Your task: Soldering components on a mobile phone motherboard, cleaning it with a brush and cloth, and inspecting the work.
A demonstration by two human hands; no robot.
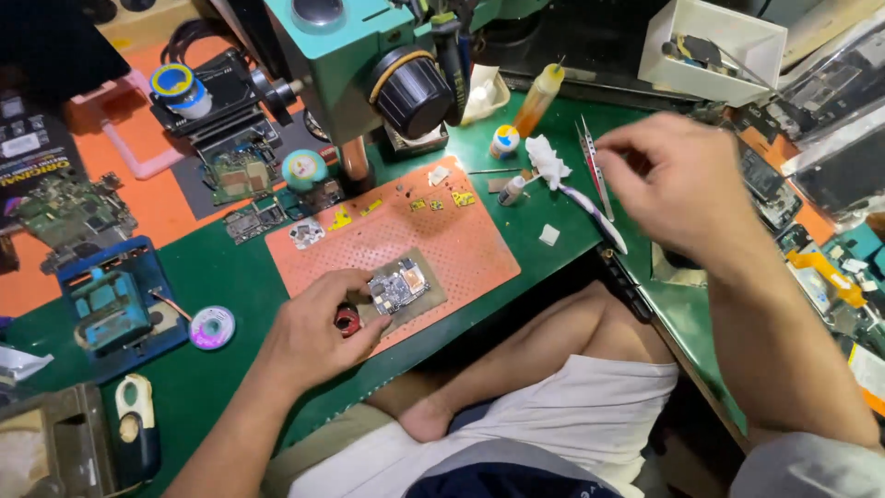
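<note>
Now | left fingers (355, 300) touching circuit board (398, 288) | right hand (678, 184) apparently over tweezers (592, 161)

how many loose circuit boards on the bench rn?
4, maybe more hidden. One board at the left hand on the orange mat; one under the microscope; one at the mat's left edge; one far left.

You wore the only camera on your head, and it looked steeply down and forward over the green worktop (230, 267) from close range. The worktop's near edge ran diagonally from lower left to upper right, with your bare knees below it. The microscope (369, 65) rose at the top centre, cropped by the frame. Both forearms entered from the bottom edge.
</note>
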